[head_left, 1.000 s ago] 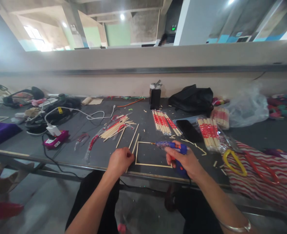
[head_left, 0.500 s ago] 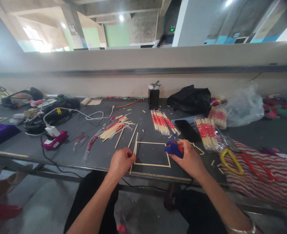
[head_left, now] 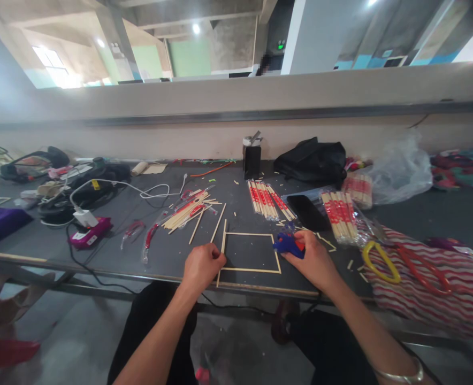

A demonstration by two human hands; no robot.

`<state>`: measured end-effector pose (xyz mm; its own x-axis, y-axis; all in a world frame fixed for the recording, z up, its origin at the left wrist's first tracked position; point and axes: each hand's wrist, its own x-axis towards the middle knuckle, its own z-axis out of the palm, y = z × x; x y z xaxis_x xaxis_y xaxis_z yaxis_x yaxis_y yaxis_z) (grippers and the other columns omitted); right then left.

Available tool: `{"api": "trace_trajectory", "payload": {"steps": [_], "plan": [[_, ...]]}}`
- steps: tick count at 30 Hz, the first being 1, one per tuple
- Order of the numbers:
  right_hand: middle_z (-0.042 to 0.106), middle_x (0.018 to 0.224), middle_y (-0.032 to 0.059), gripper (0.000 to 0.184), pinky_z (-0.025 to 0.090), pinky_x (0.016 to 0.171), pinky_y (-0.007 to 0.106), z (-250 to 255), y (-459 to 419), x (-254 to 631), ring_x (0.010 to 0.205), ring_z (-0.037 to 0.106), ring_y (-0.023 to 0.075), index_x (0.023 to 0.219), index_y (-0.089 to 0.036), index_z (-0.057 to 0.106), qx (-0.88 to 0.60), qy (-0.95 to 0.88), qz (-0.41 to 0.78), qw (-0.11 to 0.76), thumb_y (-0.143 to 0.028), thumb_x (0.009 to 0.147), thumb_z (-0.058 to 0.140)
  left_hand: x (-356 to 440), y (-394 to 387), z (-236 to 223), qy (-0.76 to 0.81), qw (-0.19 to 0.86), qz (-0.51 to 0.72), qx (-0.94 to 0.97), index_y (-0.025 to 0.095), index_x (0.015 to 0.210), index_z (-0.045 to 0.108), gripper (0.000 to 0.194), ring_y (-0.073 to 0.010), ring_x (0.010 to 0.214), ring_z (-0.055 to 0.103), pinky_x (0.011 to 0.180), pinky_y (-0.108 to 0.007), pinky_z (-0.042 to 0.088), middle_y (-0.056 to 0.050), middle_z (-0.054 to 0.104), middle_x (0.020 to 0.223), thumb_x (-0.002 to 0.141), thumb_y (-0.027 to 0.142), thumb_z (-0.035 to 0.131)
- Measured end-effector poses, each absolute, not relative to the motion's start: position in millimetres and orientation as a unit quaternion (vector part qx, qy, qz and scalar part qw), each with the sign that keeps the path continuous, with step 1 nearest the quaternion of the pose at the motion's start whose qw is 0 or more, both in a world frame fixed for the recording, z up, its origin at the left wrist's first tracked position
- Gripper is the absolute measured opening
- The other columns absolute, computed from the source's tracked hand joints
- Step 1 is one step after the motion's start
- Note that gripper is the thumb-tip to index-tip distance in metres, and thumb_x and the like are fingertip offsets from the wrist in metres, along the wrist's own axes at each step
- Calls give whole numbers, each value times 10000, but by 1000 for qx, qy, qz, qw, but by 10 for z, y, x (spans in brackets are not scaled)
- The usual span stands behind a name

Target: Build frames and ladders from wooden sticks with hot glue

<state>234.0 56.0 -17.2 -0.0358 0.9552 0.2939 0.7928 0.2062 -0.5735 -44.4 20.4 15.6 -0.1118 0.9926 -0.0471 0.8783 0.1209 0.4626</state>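
My left hand (head_left: 202,264) is closed, its fingertips pinching a thin wooden stick (head_left: 224,231) against the left side of a rectangular stick frame (head_left: 252,270). That frame lies flat on the dark table. At the frame's right side, my right hand (head_left: 315,261) is wrapped round a blue glue gun (head_left: 288,245); its nozzle cannot be made out. Two loose sticks lie just beyond my left hand, one of them a longer stick (head_left: 218,223). Further back is a heap of bare sticks (head_left: 186,211) among torn clear-and-red wrappers.
Wrapped chopsticks (head_left: 266,200) and a black phone (head_left: 306,211) lie beyond my right hand. Yellow-handled scissors (head_left: 381,262) rest on striped cloth (head_left: 433,283) at the right. A pink power strip (head_left: 90,233) with a white cable (head_left: 128,182) sits left. The table's front edge (head_left: 148,274) is close.
The glue gun has turned and moved from the frame's top side to its right side, with my right hand. My left hand has brought its stick right against the frame's left side.
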Motion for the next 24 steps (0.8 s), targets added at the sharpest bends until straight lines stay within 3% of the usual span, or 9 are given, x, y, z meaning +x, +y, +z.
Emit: {"api": "trace_trajectory", "payload": {"steps": [24], "plan": [[627,855,65,403,472,737,366,-228,569,2321,798,628,251,954,-207,456,-630,-704,97,314,-413,669,654,-434,217,153,733,177,146,640,207,641,616,165,-124,603,545,525,-228,265,0,645,641,725,315,524]]}}
